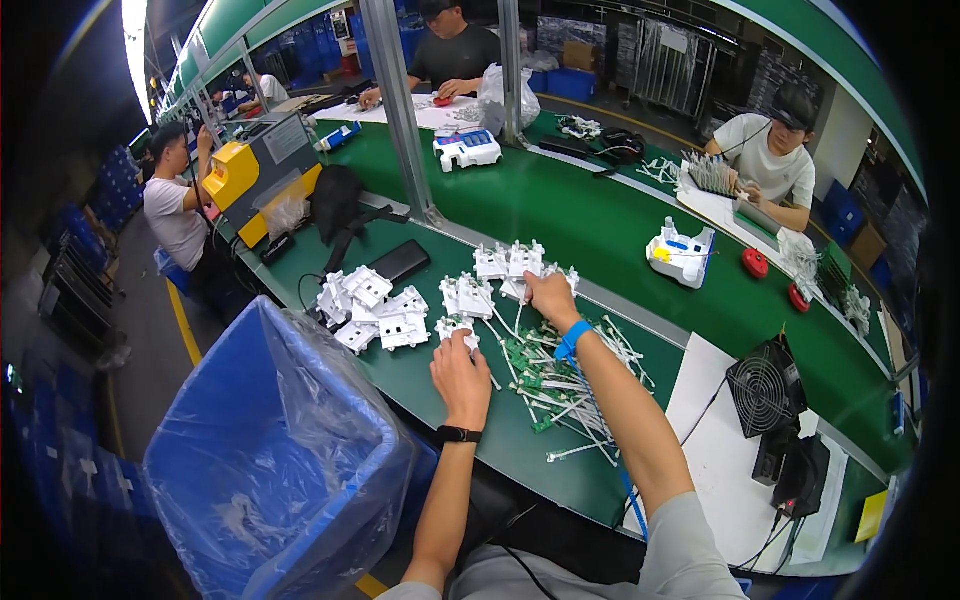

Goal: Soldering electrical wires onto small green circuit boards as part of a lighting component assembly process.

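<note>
My left hand (462,382), a black band on its wrist, has its fingers curled over a small white plastic housing (453,326) on the green bench. Farther right, my right hand (553,301) wears a blue wrist strap (572,340). Its fingers close on the edge of another white housing (524,262) in a loose cluster; the fingertips are partly hidden. White cables run from the cluster toward me. Beside my right forearm lies a heap of small green circuit boards with white cables (563,392). More white housings (367,308) are piled to the left.
A blue bin (190,425) lined with clear plastic stands at my left. Beyond the bench runs a green conveyor (590,222) carrying a white-and-blue device (680,253). A metal post (398,120) rises ahead. A black fan (765,390) sits at right. Several people work nearby.
</note>
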`<state>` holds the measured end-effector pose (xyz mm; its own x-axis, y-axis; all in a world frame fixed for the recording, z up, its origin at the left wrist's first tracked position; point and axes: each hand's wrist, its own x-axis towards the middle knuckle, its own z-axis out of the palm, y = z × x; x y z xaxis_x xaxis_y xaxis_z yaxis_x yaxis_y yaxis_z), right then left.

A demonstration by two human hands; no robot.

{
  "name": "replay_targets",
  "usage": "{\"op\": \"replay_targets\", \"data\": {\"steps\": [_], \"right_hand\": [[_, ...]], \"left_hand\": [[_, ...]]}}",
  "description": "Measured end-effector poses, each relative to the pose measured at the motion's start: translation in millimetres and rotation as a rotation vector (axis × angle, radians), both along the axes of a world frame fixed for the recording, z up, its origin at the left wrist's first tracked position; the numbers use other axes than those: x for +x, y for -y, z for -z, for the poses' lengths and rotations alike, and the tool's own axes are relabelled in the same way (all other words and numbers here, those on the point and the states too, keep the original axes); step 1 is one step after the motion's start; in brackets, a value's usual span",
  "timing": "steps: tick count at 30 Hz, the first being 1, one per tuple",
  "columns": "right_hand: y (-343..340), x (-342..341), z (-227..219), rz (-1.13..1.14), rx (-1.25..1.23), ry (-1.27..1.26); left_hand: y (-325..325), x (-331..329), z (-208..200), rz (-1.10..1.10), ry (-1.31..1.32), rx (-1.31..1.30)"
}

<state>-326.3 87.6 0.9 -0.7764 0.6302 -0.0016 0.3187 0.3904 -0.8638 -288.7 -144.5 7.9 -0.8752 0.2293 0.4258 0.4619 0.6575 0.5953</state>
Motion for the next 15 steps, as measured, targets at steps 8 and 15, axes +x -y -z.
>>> {"op": "replay_targets", "data": {"steps": [8, 15], "right_hand": [[27, 30, -25, 0.062, 0.540, 0.013], [47, 27, -30, -0.057, 0.689, 0.004]], "left_hand": [[-8, -4, -3, 0.034, -0.028, 0.014], [-44, -11, -11, -0.008, -0.078, -0.072]]}}
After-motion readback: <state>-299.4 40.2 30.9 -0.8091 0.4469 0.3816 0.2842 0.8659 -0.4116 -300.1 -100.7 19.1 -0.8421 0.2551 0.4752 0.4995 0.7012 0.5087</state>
